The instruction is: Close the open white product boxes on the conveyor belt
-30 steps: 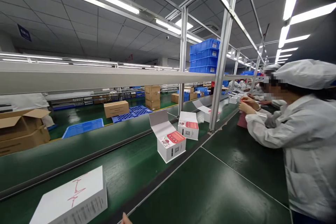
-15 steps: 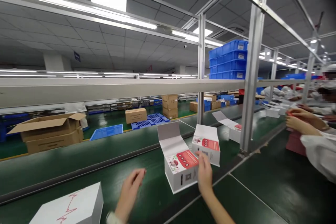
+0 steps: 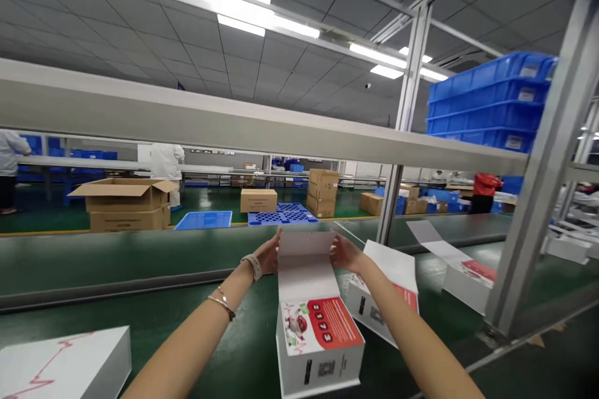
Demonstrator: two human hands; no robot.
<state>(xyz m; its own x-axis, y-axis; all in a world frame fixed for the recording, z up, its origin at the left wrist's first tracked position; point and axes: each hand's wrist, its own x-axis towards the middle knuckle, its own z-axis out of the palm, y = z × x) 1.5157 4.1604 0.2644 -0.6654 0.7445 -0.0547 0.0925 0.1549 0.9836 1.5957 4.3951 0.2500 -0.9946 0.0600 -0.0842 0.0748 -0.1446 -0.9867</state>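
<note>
A white flip-top box (image 3: 321, 371) stands before me, its hinged lid (image 3: 306, 274) thrown back and its end flap raised. On top of its contents lies a printed card (image 3: 322, 324) with a red panel and the digits 2173. My left hand (image 3: 268, 254) grips the left edge of the lid near the flap, fingertips partly hidden behind it. At the opposite edge, my right hand (image 3: 345, 253) pinches the lid in the same way. Just right of it, partly behind my right forearm, is a second open box (image 3: 388, 262) with a similar card.
A closed white box (image 3: 70, 361) with a red zigzag line lies at lower left on the green conveyor belt (image 3: 210, 324). Another open box (image 3: 468, 283) stands beyond the metal post (image 3: 538, 199). Blue crates (image 3: 486, 100) are stacked on the shelf rail (image 3: 234, 115) above.
Both hands have moved forward from beside the box to the lid's two edges and taken hold of it. The view has swung left, and the co-worker's hands at right are out of sight.
</note>
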